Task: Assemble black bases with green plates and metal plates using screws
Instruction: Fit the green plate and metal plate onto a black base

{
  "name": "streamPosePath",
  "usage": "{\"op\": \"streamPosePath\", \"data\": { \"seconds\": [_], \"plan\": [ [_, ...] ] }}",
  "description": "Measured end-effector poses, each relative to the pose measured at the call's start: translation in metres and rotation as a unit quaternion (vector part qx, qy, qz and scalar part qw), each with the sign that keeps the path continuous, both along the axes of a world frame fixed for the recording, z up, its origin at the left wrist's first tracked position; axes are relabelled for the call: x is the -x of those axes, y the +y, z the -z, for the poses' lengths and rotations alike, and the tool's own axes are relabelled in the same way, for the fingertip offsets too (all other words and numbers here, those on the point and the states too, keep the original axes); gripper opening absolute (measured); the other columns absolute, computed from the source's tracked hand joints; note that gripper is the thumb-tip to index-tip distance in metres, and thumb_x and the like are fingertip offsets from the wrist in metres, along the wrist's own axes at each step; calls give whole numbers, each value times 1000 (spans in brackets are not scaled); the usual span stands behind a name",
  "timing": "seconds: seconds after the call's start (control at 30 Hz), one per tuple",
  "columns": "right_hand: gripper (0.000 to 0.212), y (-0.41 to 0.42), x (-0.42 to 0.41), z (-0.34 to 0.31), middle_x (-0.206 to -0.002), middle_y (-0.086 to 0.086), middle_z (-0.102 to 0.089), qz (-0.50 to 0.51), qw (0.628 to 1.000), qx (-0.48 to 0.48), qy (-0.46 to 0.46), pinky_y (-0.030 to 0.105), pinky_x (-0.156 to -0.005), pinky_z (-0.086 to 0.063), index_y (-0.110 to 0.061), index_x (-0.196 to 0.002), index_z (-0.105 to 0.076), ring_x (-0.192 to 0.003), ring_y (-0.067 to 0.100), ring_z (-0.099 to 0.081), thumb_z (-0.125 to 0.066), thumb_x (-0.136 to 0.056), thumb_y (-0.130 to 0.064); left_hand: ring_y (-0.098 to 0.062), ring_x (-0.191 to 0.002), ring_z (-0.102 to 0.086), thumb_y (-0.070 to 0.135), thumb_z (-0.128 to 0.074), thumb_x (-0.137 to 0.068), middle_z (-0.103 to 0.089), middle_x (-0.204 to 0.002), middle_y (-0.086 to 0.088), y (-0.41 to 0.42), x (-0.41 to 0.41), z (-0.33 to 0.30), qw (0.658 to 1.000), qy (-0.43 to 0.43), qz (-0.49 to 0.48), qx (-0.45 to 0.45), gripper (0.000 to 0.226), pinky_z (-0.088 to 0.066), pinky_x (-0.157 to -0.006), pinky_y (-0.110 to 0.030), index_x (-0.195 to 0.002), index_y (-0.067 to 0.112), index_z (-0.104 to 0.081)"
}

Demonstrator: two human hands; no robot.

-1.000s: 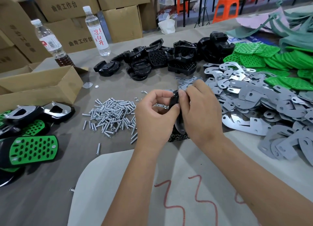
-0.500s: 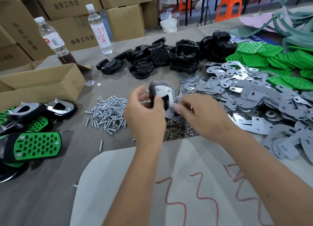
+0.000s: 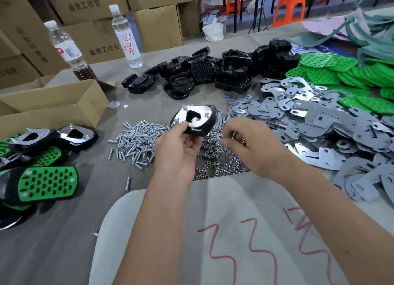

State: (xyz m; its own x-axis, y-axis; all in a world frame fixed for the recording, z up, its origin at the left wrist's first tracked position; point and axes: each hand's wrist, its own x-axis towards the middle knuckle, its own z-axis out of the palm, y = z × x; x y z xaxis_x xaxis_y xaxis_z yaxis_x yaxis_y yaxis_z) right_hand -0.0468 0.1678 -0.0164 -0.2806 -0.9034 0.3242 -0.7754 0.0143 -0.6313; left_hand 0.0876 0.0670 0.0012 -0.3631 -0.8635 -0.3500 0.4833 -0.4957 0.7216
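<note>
The left hand (image 3: 178, 150) is near the centre of the view and grips a black base (image 3: 197, 122) that has a shiny metal plate (image 3: 193, 116) on its upper face; the thumb lies on the near edge of the plate and the other fingers curl under the base, so the piece is lifted above the table (image 3: 53, 242) and tilted toward the camera. Screw ends stand up from the plate at several corners. The right hand (image 3: 251, 144) is just at 3 o'clock of the left hand, above the heap of nuts (image 3: 219, 161); its fingers are curled together at the tips, but whether they pinch a nut cannot be told, because the tips are partly hidden. At 9 o'clock of the left hand lies the pile of screws (image 3: 136, 139). At 12 o'clock, farther on the table, is the pile of black bases (image 3: 213, 73). At 2 o'clock are the green plates (image 3: 341, 75), and at 3 o'clock the loose metal plates (image 3: 319, 122) spread wide. At 9 o'clock near the left edge lie the finished assemblies (image 3: 47, 184), beside an open cardboard box (image 3: 53, 107). Two water bottles (image 3: 128, 37) stand at 11 o'clock. A white sheet with red marks (image 3: 234, 242) lies at 6 o'clock under the forearms.
</note>
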Motion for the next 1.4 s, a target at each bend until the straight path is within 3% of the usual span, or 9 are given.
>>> {"op": "streamPosePath", "data": {
  "seconds": [0.07,0.13,0.3,0.5,0.7,0.87,1.03,1.23,1.4],
  "plan": [
    [19,0,2,1,-61,-10,-57,45,994,45,-86,26,-56,-39,-12,-81,-61,-55,7,-48,-70,-96,-15,-27,-86,-71,3,-57,-101,-71,-111,-23,1,1,1,1000,-18,5,6,33,-61,-59,-28,-132,-8,-57],
    [17,0,4,0,-62,-9,-64,58,979,85,-175,17,-56,-41,-11,-81,-63,-53,4,-54,-74,-94,-10,-34,-95,-74,4,-58,-102,-70,-123,-27,2,1,2,1000,-22,13,14,37,-63,-61,-34,-137,-8,-52],
    [13,0,1,-2,-74,1,-74,56,943,160,-287,23,-60,-52,-16,-88,-76,-64,12,-66,-83,-85,-6,-38,-105,-73,-8,-66,-92,-73,-118,-25,7,0,6,997,-42,48,51,44,-66,-74,-42,-135,-3,-54],
    [12,-1,-8,-1,-72,-7,-73,55,954,200,-215,21,-63,-51,-21,-81,-79,-64,12,-63,-85,-83,-12,-30,-85,-77,-19,-72,-79,-75,-112,-25,11,0,7,991,-30,84,101,63,-65,-78,-42,-134,6,-52],
    [10,-1,-8,-1,-72,-2,-68,33,974,183,-130,31,-60,-49,-17,-78,-78,-67,18,-61,-87,-82,-17,-29,-82,-76,-14,-80,-76,-77,-100,-19,13,3,12,983,-85,72,143,61,-64,-81,-45,-124,14,-56],
    [8,-1,-4,-1,-78,1,-66,-5,980,151,-129,36,-61,-52,-16,-83,-81,-72,19,-60,-86,-82,-10,-25,-78,-77,-9,-79,-81,-79,-93,-15,11,2,12,984,-92,83,127,34,-62,-66,-31,-107,8,-66],
    [11,-2,-2,1,-80,-2,-65,-19,980,154,-121,45,-59,-56,-18,-86,-82,-74,19,-61,-85,-83,-8,-26,-83,-77,-3,-78,-85,-79,-100,-18,10,1,15,983,-104,95,118,27,-61,-67,-30,-110,-1,-71],
    [8,-4,-3,2,-78,-3,-65,0,977,166,-133,41,-61,-55,-19,-85,-82,-69,19,-60,-84,-84,-12,-25,-82,-77,-2,-75,-87,-78,-104,-18,10,2,14,985,-85,100,107,36,-61,-68,-30,-122,-4,-66],
    [11,0,0,0,-80,3,-64,-20,964,152,-219,22,-51,-51,-18,-86,-81,-55,12,-59,-82,-86,-7,-25,-82,-77,-3,-75,-87,-77,-108,-19,10,1,14,988,-71,107,85,34,-64,-73,-33,-120,-4,-68]
  ]
}}
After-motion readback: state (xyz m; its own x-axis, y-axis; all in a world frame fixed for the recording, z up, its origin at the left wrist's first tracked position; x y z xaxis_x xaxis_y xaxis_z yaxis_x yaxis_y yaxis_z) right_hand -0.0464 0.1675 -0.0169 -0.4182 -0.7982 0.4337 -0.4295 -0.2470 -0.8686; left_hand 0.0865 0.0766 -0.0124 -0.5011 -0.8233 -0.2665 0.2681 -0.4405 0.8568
